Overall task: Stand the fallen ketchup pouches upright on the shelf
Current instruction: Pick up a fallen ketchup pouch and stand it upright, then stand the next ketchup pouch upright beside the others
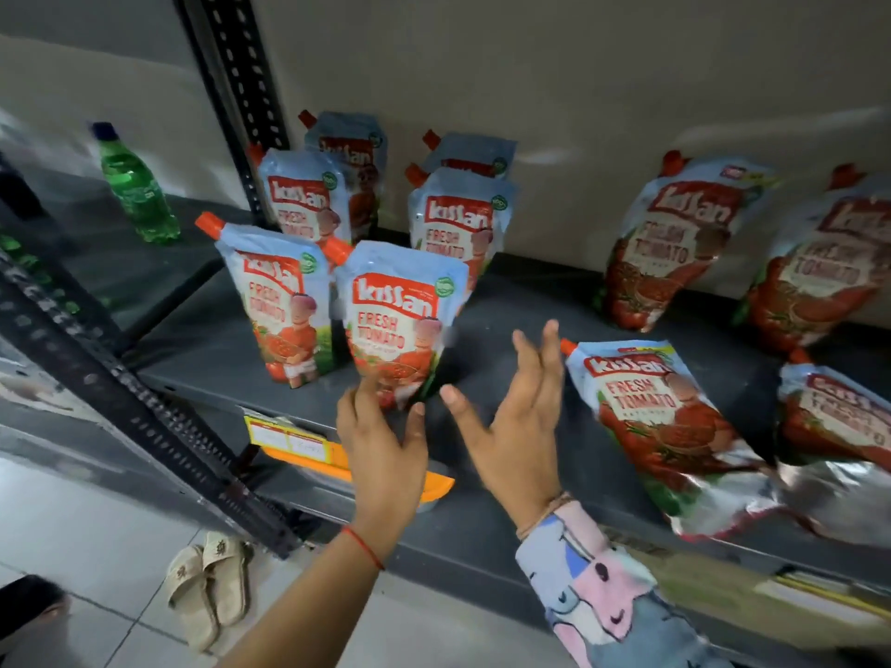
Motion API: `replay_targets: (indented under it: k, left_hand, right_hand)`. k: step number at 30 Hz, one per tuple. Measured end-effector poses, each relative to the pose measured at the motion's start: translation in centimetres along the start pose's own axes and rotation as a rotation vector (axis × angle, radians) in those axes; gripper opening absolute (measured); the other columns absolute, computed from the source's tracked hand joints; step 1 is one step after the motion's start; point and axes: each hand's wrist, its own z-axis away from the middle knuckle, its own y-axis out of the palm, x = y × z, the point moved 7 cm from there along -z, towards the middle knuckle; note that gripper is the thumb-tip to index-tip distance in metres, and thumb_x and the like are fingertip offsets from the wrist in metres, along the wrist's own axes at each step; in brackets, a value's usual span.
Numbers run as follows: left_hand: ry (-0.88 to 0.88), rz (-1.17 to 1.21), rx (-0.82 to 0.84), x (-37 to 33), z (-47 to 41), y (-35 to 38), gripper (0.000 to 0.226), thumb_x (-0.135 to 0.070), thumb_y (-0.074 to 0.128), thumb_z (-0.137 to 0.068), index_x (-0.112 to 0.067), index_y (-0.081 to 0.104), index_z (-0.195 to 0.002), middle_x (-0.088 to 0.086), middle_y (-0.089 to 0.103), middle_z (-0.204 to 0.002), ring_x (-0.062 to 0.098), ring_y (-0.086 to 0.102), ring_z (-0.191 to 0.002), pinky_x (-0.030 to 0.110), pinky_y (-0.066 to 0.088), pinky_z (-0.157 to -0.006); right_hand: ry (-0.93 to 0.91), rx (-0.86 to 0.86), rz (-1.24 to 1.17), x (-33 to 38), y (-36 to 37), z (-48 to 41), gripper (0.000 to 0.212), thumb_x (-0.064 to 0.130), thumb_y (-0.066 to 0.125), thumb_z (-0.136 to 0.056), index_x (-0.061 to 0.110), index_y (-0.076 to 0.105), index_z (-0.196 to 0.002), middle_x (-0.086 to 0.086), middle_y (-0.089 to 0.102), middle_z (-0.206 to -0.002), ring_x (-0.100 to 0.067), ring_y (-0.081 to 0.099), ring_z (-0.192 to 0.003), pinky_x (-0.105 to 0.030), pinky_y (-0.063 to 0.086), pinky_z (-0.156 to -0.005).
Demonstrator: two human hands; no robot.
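Several Kissan ketchup pouches stand upright on the left of the dark shelf [506, 306]; the nearest upright pouch [400, 320] is at the front edge. My left hand [381, 436] is open just below its base, fingertips touching or nearly touching it. My right hand [516, 417] is open with fingers spread, between that pouch and a fallen pouch [660, 426] lying flat on the right. A second fallen pouch [839, 426] lies at the far right. Two more pouches [670, 243] [819, 272] lean back against the wall.
A green soda bottle [137, 190] stands on the neighbouring shelf to the left. A black slotted upright [241, 89] divides the shelves. A yellow and orange price label [299, 441] hangs on the shelf's front edge. Sandals [207, 590] lie on the tiled floor below.
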Motion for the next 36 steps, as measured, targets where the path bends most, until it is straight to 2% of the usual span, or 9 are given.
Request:
replay_targets:
  k: [5, 8, 12, 14, 16, 23, 27, 31, 36]
  left_hand:
    - [-0.165, 0.228, 0.316, -4.8, 4.1, 7.3, 0.036, -0.020, 0.064, -0.081, -0.006, 0.051, -0.112, 0.010, 0.053, -0.102, 0.013, 0.057, -0.080, 0.016, 0.048, -0.080]
    - [-0.564, 0.404, 0.677, -6.2, 8.4, 13.3, 0.023, -0.035, 0.060, -0.082, -0.014, 0.055, -0.091, 0.006, 0.057, -0.081, 0.021, 0.058, -0.073, 0.029, 0.051, -0.067]
    - [-0.735, 0.434, 0.910, -7.8, 11.7, 17.5, 0.031, -0.046, 0.067, -0.068, -0.021, 0.065, -0.086, -0.007, 0.072, -0.068, 0.006, 0.065, -0.063, 0.021, 0.051, -0.050]
    - [-0.746, 0.418, 0.920, -8.2, 11.7, 18.2, 0.047, -0.047, 0.072, -0.057, -0.019, 0.067, -0.094, -0.003, 0.074, -0.080, 0.010, 0.067, -0.073, 0.026, 0.055, -0.056]
    - [-0.750, 0.366, 0.951, -8.2, 11.8, 18.6, 0.047, -0.036, 0.074, -0.064, -0.018, 0.064, -0.106, 0.005, 0.070, -0.104, 0.019, 0.064, -0.098, 0.038, 0.055, -0.078]
    - [-0.523, 0.397, 0.990, -10.6, 10.3, 18.9, 0.040, -0.005, 0.068, -0.073, -0.013, 0.060, -0.112, 0.009, 0.066, -0.112, 0.023, 0.061, -0.103, 0.042, 0.049, -0.093]
    - [-0.266, 0.397, 0.908, -12.2, 8.4, 19.1, 0.078, 0.008, 0.072, -0.065, -0.015, 0.039, -0.131, 0.009, 0.057, -0.127, 0.020, 0.054, -0.116, 0.039, 0.046, -0.099]
    - [-0.036, 0.448, 0.858, -13.0, 6.8, 19.5, 0.089, 0.009, 0.075, -0.060, -0.034, 0.033, -0.126, -0.012, 0.051, -0.121, -0.005, 0.055, -0.106, 0.015, 0.050, -0.084]
    - [0.015, 0.467, 0.896, -11.1, 7.1, 20.3, 0.088, -0.004, 0.077, -0.052, -0.042, 0.032, -0.117, -0.015, 0.050, -0.119, -0.004, 0.055, -0.107, 0.013, 0.050, -0.080]
  right_hand:
    - [0.082, -0.124, 0.290, -4.1, -12.4, -3.0, 0.071, 0.053, 0.057, -0.075, 0.008, 0.040, -0.128, -0.024, 0.024, -0.149, -0.038, 0.027, -0.135, -0.043, 0.024, -0.111]
    - [0.367, 0.149, 0.343, -10.5, -16.5, -4.7, 0.065, 0.048, 0.059, -0.079, 0.006, 0.042, -0.125, -0.022, 0.040, -0.139, -0.038, 0.038, -0.127, -0.042, 0.032, -0.104]
    - [0.553, 0.541, 0.206, -15.5, -15.7, -3.8, 0.049, 0.040, 0.061, -0.082, 0.005, 0.054, -0.116, -0.017, 0.059, -0.126, -0.030, 0.055, -0.115, -0.020, 0.038, -0.078]
    - [0.498, 0.605, 0.144, -16.3, -14.5, -3.9, 0.041, 0.032, 0.064, -0.081, 0.009, 0.058, -0.115, -0.014, 0.062, -0.123, -0.027, 0.058, -0.112, -0.017, 0.040, -0.086]
    - [0.579, 0.650, 0.053, -17.4, -13.6, -4.0, 0.046, 0.027, 0.068, -0.077, 0.007, 0.057, -0.117, -0.014, 0.062, -0.124, -0.028, 0.058, -0.112, -0.033, 0.044, -0.101]
    - [0.757, 0.451, -0.367, -18.6, -13.9, -4.4, 0.033, -0.002, 0.068, -0.074, -0.002, 0.060, -0.107, -0.021, 0.064, -0.117, -0.031, 0.061, -0.106, -0.040, 0.048, -0.097]
    - [0.550, 0.094, -0.464, -17.7, -16.3, -5.2, 0.048, -0.001, 0.069, -0.071, 0.015, 0.044, -0.109, -0.003, 0.060, -0.105, -0.023, 0.060, -0.104, -0.038, 0.049, -0.091]
    - [0.367, -0.049, -0.499, -16.1, -17.2, -4.8, 0.076, 0.001, 0.068, -0.072, 0.027, 0.028, -0.130, 0.001, 0.057, -0.115, -0.016, 0.057, -0.107, -0.036, 0.048, -0.092]
    - [0.285, -0.088, -0.492, -16.7, -16.4, -1.7, 0.078, 0.000, 0.064, -0.075, 0.031, 0.023, -0.134, 0.015, 0.052, -0.121, 0.010, 0.051, -0.108, -0.009, 0.043, -0.088]
